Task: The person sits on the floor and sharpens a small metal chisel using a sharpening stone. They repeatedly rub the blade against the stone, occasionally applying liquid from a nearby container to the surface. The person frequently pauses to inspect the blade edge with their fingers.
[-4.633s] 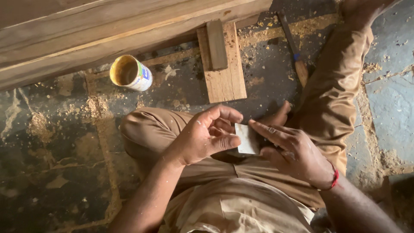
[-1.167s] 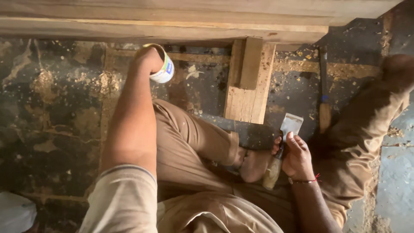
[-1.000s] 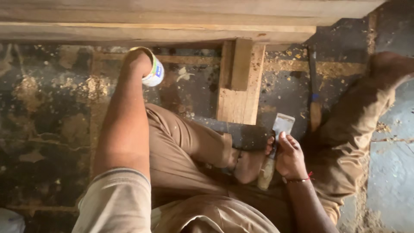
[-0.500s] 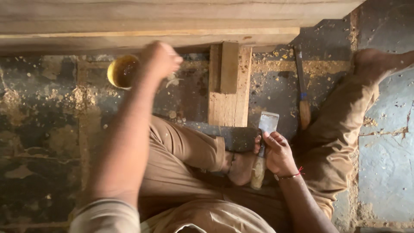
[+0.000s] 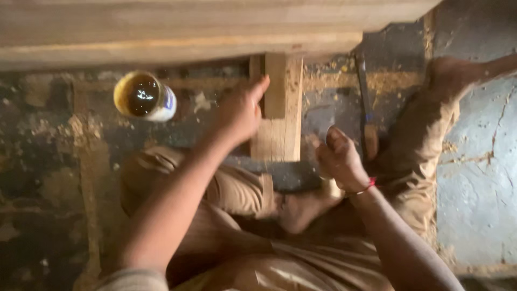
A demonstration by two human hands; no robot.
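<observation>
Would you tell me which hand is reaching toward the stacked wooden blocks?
The left hand, fingers extended over the wooden blocks; the right hand stays curled nearer the body.

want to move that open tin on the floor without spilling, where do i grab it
Grip the tin around its outer side wall, just below the rim, coming from the side. Its mouth faces up and dark liquid shows inside, so keep fingers out of it. The left hand is nearest.
</observation>
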